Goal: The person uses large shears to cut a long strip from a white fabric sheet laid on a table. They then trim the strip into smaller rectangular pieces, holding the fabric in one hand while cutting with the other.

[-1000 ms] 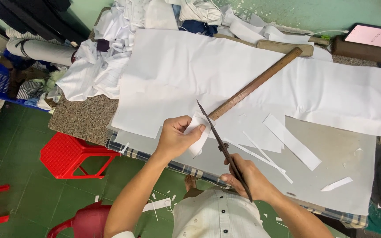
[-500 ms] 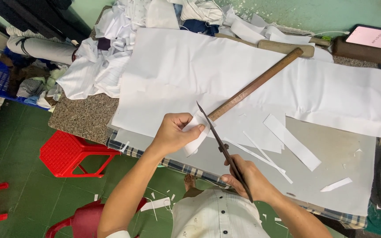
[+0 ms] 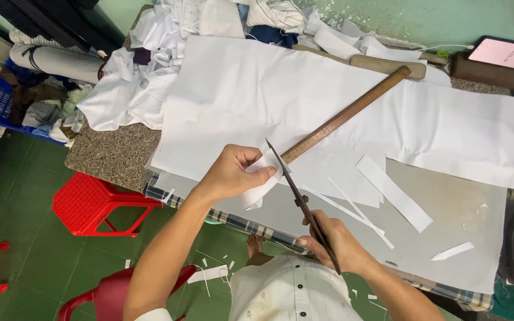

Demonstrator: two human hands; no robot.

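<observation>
White fabric piece [image 3: 261, 180] pinched in my left hand [image 3: 231, 174], fingers closed on it, over near edge of table [image 3: 447, 238]. My right hand [image 3: 332, 241] grips scissors [image 3: 300, 199] (blades parted), tip beside wooden ruler [image 3: 345, 115].

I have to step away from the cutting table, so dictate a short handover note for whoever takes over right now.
Left hand pinches a small white piece above the table edge.
Right hand grips long scissors, blades open at the piece.
Wooden ruler lies diagonally on the large white sheet.
Done: several cut strips lie on the grey board.
Left: the cut in the held piece is unfinished.
</observation>
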